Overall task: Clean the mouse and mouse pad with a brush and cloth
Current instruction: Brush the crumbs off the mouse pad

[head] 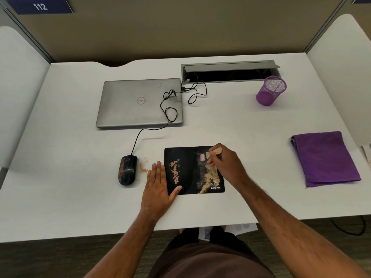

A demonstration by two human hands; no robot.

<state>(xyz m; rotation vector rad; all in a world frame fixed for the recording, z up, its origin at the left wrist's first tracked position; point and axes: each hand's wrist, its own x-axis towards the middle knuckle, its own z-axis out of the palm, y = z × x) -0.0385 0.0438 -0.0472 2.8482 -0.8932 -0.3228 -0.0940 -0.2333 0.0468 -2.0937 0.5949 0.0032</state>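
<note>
A black mouse pad (pixel 190 173) lies on the white desk, with tan crumbs on its left part and lower right corner. My right hand (pixel 224 163) grips a small wooden-handled brush (pixel 212 152) over the pad's upper right area, its pink bristles pointing left. My left hand (pixel 158 183) rests flat with straight fingers on the desk at the pad's left edge, thumb on the pad. A black wired mouse (pixel 127 170), smeared with tan dust, sits left of the pad. More crumbs (pixel 143 167) lie between the mouse and my left hand. A folded purple cloth (pixel 325 157) lies far right.
A shut grey laptop (pixel 140 103) sits behind the mouse, with the mouse cable (pixel 168 109) looping across it to an open cable tray (pixel 228 73). A purple mesh pen cup (pixel 271 91) stands at the back right. White partitions close in both sides.
</note>
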